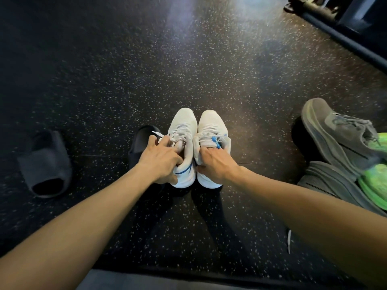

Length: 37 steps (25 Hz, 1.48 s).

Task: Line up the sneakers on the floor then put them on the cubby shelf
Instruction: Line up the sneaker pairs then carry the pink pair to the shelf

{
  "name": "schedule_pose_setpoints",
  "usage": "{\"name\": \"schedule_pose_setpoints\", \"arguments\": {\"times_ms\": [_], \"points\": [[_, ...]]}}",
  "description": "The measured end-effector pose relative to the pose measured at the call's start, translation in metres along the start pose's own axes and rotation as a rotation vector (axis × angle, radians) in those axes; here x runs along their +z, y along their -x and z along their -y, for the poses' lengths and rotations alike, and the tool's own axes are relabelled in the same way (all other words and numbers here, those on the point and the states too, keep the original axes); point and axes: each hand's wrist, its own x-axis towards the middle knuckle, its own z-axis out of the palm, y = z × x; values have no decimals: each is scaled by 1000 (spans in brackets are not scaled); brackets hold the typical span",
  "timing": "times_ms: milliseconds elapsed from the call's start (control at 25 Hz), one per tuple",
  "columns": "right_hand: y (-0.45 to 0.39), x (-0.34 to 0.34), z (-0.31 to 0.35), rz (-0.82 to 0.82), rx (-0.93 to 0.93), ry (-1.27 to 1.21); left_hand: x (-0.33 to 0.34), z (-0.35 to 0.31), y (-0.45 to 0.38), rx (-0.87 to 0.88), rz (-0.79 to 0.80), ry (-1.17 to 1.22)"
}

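1. While crouched over speckled black floor [209, 65]: both bare forearms reach forward, one hand per white sneaker.
2. Left hand [161, 162]: clamped on collar of left sneaker [184, 124], fingers curled into the opening, thumb down the outer heel side.
3. Right hand [217, 166]: clamped on collar of right sneaker [213, 124], fingers hooked inside behind the tongue, thumb low near the heel.
4. Sneakers: side by side at centre of floor, toes pointing away, inner sides touching or nearly so, heels level. Soles on or just off the floor, cannot tell which. Blue trim on left heel, blue tag at right tongue. Loose white lace end trailing off left sneaker's outer side.
5. Black slide [45, 164]: far left, well apart from the pair, open end toward camera.
6. Second black slide [140, 141]: just beside left sneaker, partly hidden under left hand.
7. Grey shoes [339, 139]: heap at right edge, one tilted on its side atop another, well apart from the white pair.
8. Green shoe [374, 174]: bright, wedged among the grey ones, cut by frame edge.
9. Dark equipment base [343, 24]: top right corner, blurred.
10. White lace [289, 241]: short strip lying on floor beneath right forearm.
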Motion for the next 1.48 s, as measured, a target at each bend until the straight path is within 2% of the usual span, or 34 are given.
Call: {"name": "schedule_pose_setpoints", "arguments": {"times_ms": [120,280,360,520,640,840,1040,1200,1480], "points": [[-8,8,13,3,-25,2,7,11,6,-30,48,7],[-10,11,16,19,38,5,6,8,10,-40,67,46],[-9,5,16,67,50,8,0,4,11,-56,2,48],[-2,-18,8,167,56,-100,-15,5,9,-116,-257,56],[8,-43,-11,118,45,-202,-25,2,-1,-113,-300,50],[34,-84,-62,-59,160,-239,-45,-22,-23,-71,-296,86],[78,-129,-127,-201,330,-135,-61,-76,-43,81,-352,96],[119,-157,-176,-346,496,-107,-72,-121,-58,195,-307,112],[177,-169,-240,-300,752,-4,-68,-189,-69,331,-191,233]]}}
